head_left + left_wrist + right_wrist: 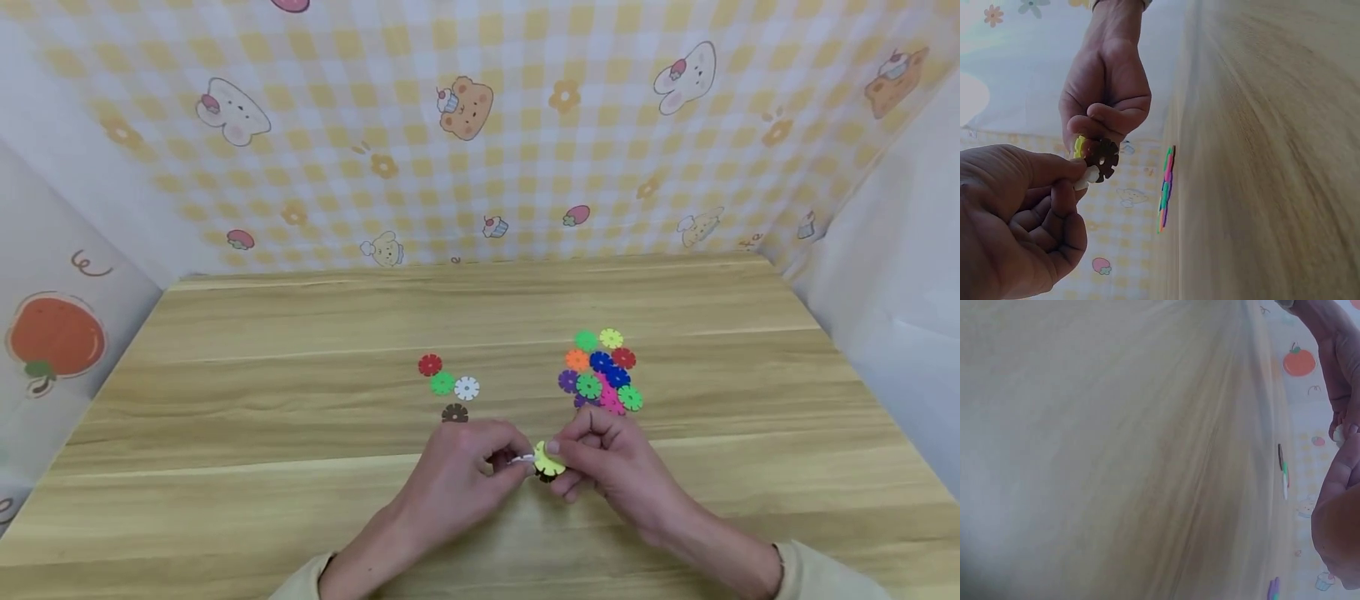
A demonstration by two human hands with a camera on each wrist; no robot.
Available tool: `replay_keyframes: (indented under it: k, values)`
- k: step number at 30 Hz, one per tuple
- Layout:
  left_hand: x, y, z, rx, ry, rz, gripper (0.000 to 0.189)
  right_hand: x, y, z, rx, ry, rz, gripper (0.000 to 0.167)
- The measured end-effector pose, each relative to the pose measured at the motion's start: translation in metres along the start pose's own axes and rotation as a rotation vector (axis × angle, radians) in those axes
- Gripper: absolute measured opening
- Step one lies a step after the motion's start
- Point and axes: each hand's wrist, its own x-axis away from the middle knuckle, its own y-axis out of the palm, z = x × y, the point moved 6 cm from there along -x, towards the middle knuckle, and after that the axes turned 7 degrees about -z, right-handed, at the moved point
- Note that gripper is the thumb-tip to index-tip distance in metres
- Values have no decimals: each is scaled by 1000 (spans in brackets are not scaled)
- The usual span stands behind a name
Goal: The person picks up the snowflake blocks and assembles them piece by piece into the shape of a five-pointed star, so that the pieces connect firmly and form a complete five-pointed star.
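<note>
Above the front of the table my two hands meet over several small notched plastic discs. My left hand [468, 471] pinches a white disc [1089, 177] between thumb and fingers. My right hand [622, 471] grips a yellow disc [550, 462], its thumb on the upper face. A brown disc [1103, 160] stands beside the yellow one, partly under it in the head view. All three discs come together between the fingertips; whether their slots are joined cannot be told. In the right wrist view, only a bit of the white disc [1339, 434] shows between the hands.
Loose red [430, 365], green [442, 383], white [467, 388] and brown [454, 413] discs lie beyond my left hand. Beyond my right hand is a pile of mixed discs [601, 362], some overlapping. A checked cloth [525, 167] hangs behind the wooden table [262, 375].
</note>
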Motion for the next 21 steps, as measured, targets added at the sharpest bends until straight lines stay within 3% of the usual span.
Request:
replay_keyframes:
  k: [9,18,21]
  values:
    - [0,9,7,-49,32,-98,12,2,2,9,6,29,18,4]
    - [-4,6,0,52,11,-127,11,-1,0,7,1,64,53,7]
    - [-10,4,-2,62,-28,-135,12,-2,-4,3,-8,74,75,8]
